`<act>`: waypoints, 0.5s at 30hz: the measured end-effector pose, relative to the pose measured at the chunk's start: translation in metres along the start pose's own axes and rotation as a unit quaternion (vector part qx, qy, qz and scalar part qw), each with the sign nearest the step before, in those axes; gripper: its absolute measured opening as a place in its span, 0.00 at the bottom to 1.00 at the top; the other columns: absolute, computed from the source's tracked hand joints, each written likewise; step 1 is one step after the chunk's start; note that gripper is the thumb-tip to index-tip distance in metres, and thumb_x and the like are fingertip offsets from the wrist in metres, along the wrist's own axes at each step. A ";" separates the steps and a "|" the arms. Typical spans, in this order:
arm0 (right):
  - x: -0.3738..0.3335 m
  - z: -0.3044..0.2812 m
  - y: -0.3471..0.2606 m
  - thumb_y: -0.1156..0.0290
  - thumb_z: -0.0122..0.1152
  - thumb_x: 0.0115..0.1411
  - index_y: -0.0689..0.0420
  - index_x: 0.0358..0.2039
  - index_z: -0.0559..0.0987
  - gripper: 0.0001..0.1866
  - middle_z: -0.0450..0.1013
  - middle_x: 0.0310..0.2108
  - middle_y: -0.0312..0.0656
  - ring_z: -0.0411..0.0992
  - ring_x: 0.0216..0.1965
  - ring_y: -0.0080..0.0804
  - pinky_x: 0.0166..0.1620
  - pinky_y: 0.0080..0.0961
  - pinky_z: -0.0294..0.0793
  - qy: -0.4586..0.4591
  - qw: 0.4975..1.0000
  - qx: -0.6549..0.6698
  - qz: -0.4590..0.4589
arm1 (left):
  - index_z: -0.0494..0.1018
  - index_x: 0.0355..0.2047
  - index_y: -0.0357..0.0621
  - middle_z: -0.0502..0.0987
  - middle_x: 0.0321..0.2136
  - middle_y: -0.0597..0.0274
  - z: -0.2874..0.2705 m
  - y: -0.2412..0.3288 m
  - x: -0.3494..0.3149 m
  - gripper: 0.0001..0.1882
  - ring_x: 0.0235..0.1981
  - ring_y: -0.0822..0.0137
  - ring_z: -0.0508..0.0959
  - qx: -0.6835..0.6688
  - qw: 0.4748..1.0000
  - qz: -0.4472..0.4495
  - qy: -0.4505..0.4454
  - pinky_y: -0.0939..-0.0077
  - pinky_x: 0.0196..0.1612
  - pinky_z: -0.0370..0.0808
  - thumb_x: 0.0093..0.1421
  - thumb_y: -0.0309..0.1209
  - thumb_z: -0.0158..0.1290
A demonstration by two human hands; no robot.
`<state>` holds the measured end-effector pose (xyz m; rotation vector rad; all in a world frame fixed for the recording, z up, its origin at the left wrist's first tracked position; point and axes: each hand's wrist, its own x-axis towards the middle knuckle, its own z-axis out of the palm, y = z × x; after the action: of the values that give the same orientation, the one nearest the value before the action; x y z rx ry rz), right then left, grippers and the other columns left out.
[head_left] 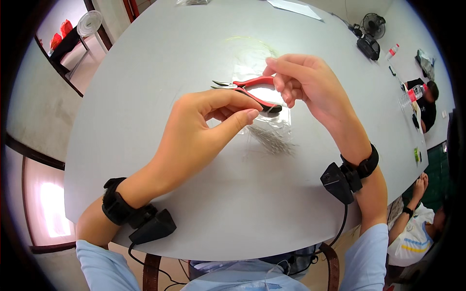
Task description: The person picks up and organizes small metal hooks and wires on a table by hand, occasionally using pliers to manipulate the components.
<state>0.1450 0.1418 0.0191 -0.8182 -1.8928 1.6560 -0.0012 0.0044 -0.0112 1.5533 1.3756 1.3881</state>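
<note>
Thumb and forefinger of my left hand (194,123) are pinched together above the middle of the table. My right hand (313,80) is raised a little farther off to the right, its thumb and forefinger also closed. Whatever is between the fingertips of either hand is too fine to make out. Beneath and between the hands lie needle-nose pliers with red and black handles (252,81), jaws apart and pointing left. They rest on a clear plastic bag (242,72). A bundle of thin silvery wire pieces (273,139) lies at the bag's near edge.
Faint yellowish strands (252,41) lie on the grey table (136,97) beyond the pliers. A white sheet (296,8) is at the far edge. A black fan (374,25) and a bottle (393,51) stand far right. Two other people are on the right.
</note>
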 end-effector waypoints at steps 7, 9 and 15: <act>-0.001 0.002 0.002 0.63 0.55 0.59 0.63 0.28 0.77 0.14 0.68 0.15 0.31 0.65 0.14 0.15 0.18 0.11 0.65 0.011 1.000 0.003 -0.014 | 0.76 0.36 0.36 0.76 0.25 0.66 0.000 0.003 -0.003 0.09 0.26 0.80 0.71 0.014 0.998 -0.064 -0.017 0.87 0.28 0.67 0.58 0.25 0.50; -0.001 0.003 0.002 0.63 0.55 0.59 0.63 0.28 0.77 0.14 0.68 0.15 0.31 0.65 0.14 0.14 0.18 0.11 0.64 0.010 1.000 0.007 -0.010 | 0.77 0.36 0.36 0.75 0.23 0.67 0.000 0.001 -0.002 0.09 0.25 0.80 0.70 0.002 0.997 -0.079 -0.022 0.87 0.27 0.66 0.58 0.25 0.49; -0.002 0.002 0.003 0.63 0.55 0.58 0.62 0.27 0.77 0.13 0.69 0.15 0.31 0.65 0.14 0.15 0.17 0.10 0.63 -0.002 1.000 0.015 -0.005 | 0.77 0.36 0.36 0.73 0.21 0.67 0.002 0.006 0.000 0.09 0.20 0.80 0.69 -0.035 0.987 -0.144 -0.062 0.88 0.23 0.64 0.59 0.25 0.49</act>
<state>0.1455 0.1390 0.0157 -0.7935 -1.8672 1.6778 0.0022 0.0031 -0.0065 1.3124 1.3963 1.1340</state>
